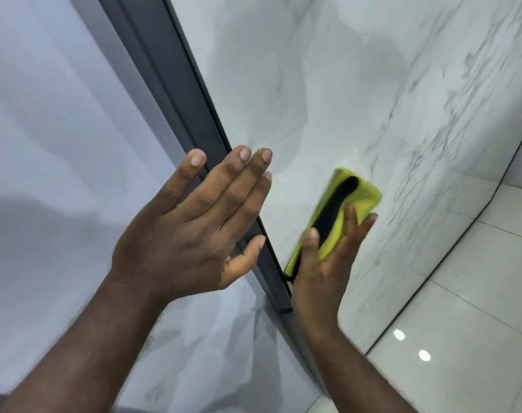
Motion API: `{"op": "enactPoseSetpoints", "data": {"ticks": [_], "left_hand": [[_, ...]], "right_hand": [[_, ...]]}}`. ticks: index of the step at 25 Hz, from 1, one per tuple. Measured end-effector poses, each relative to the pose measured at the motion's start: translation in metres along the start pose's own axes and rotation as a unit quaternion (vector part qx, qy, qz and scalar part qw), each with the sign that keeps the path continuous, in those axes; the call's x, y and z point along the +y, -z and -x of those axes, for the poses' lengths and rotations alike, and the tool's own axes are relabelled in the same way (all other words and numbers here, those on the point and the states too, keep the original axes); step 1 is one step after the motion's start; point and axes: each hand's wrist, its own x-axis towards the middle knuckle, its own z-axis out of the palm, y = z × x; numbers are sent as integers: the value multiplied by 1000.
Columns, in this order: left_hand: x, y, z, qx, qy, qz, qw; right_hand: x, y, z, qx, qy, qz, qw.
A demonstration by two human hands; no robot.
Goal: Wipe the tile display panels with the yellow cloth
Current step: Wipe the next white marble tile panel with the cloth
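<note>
A white marble-veined tile panel (328, 93) stands right of a dark grey frame strip (176, 73); a paler panel (51, 138) stands left of it. My right hand (325, 269) grips a folded yellow cloth (359, 196) with a black band, thumb over its front, and holds it against the marble panel low down, close to the frame. My left hand (194, 222) is flat with straight fingers spread across the frame strip, at the edge of the left panel. Both forearms reach up from the bottom of the view.
A glossy white tiled floor (462, 308) lies at the lower right, with two bright light reflections. A thin dark edge (450, 263) marks the marble panel's right side. Shadows of my arms and head fall on both panels.
</note>
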Motion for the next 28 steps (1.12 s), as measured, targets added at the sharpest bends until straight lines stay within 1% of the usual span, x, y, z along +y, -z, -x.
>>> {"op": "enactPoseSetpoints", "data": {"ticks": [1, 2, 3, 5, 6, 7, 9, 10, 11, 12, 13, 14, 15, 16, 17, 18, 19, 20, 21, 22, 23, 24, 25, 26, 27, 28], "left_hand": [[0, 0, 0, -2, -3, -1, 1000], [0, 0, -1, -5, -5, -2, 1000], [0, 0, 0, -6, -5, -4, 1000], [0, -1, 0, -2, -5, -9, 1000], [1, -1, 0, 0, -3, -10, 1000], [1, -1, 0, 3, 1, -8, 1000], [2, -1, 0, 7, 9, -1, 1000], [2, -1, 0, 9, 12, 3, 1000], [3, -2, 0, 12, 14, 6, 1000], [3, -2, -1, 16, 17, 8, 1000], [4, -2, -1, 20, 21, 12, 999], [5, -2, -2, 25, 25, 17, 999], [5, -2, -1, 29, 28, 19, 999], [5, -2, -1, 32, 29, 17, 999], [6, -2, -1, 31, 29, 14, 999], [5, -2, -1, 29, 29, 12, 999], [5, -2, -1, 27, 29, 13, 999], [5, -3, -1, 26, 30, 16, 999], [5, -3, 0, 28, 31, 17, 999], [5, -3, 0, 29, 32, 17, 999], [6, -3, 0, 29, 32, 17, 999], [7, -3, 0, 27, 31, 19, 999], [8, -3, 1, 24, 29, 20, 999], [7, -3, 2, 21, 26, 17, 999], [5, -3, 2, 18, 24, 12, 999], [4, -2, 2, 15, 22, 11, 1000]], "right_hand": [[-1, 1, -7, 1, -64, -14, 998], [-1, 4, -10, -14, -84, -25, 996], [-3, 7, -8, -35, -34, -19, 999], [-3, 14, -4, -89, 108, -3, 990], [1, 17, -11, -102, 138, -5, 985], [4, 18, -23, -92, 125, -7, 988], [0, 18, -43, -59, 27, -35, 997], [-5, 17, -45, -63, 4, -46, 997], [-9, 17, -40, -78, 36, -34, 996], [-7, 18, -29, -104, 104, -10, 989], [-3, 20, -18, -140, 171, 10, 975], [3, 23, -15, -159, 210, 15, 965], [6, 26, -23, -152, 193, 3, 969], [5, 25, -38, -117, 129, -12, 985], [-3, 24, -54, -81, 46, -30, 995], [-12, 21, -65, -64, -8, -45, 997], [-22, 18, -67, -62, 0, -45, 997], [-29, 15, -59, -73, 64, -35, 995], [-28, 15, -43, -98, 142, -15, 985], [-17, 14, -23, -133, 202, 6, 970], [-2, 16, -5, -154, 227, 18, 962], [14, 19, 4, -149, 208, 17, 967], [25, 21, 5, -115, 135, 7, 984], [25, 20, 0, -73, 26, -19, 997], [20, 18, -8, -47, -52, -45, 997], [11, 15, -14, -39, -61, -52, 996]]}}
